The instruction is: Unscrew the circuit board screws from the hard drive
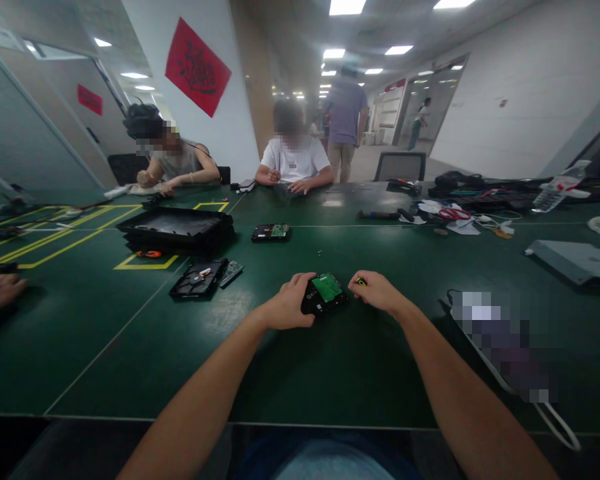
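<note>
A black hard drive [327,292] with a green circuit board lies on the green table in front of me. My left hand [294,301] grips its left side, thumb at the near edge and fingers at the far edge. Just right of the drive, my right hand [376,291] is closed around a screwdriver [361,282]. Only the yellow-and-black end of its handle shows; the rest is hidden by the fingers. The right hand is apart from the drive. A few tiny bits, perhaps screws [320,253], lie beyond the drive.
Left of me are an opened black case [199,279], a loose circuit board [231,273] and stacked black trays [177,230]. Another drive [271,232] lies farther back. A phone [500,347] and a grey box [575,260] are on the right. People sit across the table; another person's hand [0,288] rests at far left.
</note>
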A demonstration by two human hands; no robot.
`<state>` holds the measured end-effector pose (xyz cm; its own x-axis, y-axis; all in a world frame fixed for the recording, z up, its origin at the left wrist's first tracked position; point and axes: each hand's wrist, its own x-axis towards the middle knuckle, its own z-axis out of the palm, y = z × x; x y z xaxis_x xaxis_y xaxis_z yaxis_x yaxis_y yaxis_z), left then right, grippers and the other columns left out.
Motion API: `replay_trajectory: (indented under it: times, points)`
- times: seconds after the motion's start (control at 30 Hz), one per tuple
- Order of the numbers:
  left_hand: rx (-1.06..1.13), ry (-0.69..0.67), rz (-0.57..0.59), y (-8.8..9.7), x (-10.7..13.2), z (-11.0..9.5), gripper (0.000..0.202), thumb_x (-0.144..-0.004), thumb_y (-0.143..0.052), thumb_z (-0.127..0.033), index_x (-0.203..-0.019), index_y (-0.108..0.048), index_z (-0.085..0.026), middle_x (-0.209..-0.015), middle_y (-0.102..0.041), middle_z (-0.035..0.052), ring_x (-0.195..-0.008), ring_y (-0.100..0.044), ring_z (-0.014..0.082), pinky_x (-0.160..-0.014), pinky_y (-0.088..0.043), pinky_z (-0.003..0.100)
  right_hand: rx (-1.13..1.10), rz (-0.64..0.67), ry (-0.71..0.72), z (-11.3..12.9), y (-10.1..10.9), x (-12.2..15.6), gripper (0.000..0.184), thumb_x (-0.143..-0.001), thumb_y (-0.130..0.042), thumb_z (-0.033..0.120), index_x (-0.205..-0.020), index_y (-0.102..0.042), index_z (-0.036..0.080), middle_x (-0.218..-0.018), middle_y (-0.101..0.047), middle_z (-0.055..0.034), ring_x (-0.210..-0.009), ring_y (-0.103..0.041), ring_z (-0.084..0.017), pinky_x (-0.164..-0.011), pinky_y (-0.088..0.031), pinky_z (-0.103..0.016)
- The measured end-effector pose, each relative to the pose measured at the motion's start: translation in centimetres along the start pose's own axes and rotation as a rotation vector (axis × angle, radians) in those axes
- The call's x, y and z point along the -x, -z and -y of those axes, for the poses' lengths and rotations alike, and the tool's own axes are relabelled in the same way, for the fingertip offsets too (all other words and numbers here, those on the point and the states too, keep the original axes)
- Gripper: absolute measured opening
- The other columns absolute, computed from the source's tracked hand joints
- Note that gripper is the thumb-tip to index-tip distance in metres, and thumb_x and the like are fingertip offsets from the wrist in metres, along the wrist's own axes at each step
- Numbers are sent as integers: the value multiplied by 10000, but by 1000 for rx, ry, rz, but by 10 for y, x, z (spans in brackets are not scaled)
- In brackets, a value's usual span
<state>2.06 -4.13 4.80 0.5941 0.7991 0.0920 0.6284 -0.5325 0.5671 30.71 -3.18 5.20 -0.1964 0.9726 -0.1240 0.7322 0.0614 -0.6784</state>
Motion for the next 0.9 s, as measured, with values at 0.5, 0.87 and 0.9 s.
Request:
replay_trajectory:
  times: [0.5, 0.87, 0.9]
  points:
    - [-251, 49, -114, -24, -10, 0, 1051, -739, -743, -720, -1557, -331, -205, -1531, -443, 205, -1443, -389, 440, -1175, -309, 584, 119, -147, 208, 10, -15, -3, 170, -929, -623, 347, -918, -744, 227, -979, -762, -36, -905, -668, -200, -802, -441, -308]
    - [-88, -153, 26, -6, -4, 8, 1079, -786, -792, -541, -1614, -197, -189, -1627, -376, 199, -1508, -365, 364, -1276, -168, 589, 113, -153, 239, 11, -18, -2, 169, -913, -643, 364, -918, -745, 229, -971, -758, -18, -891, -659, -189, -789, -431, -303]
    - [-84, -168, 30, -6, -4, 8, 1068, -795, -784, -543, -1613, -198, -183, -1630, -369, 205, -1514, -356, 363, -1281, -140, 600, 114, -151, 248, 12, -17, -1, 166, -915, -643, 362, -920, -743, 229, -969, -757, -17, -890, -659, -187, -789, -431, -301]
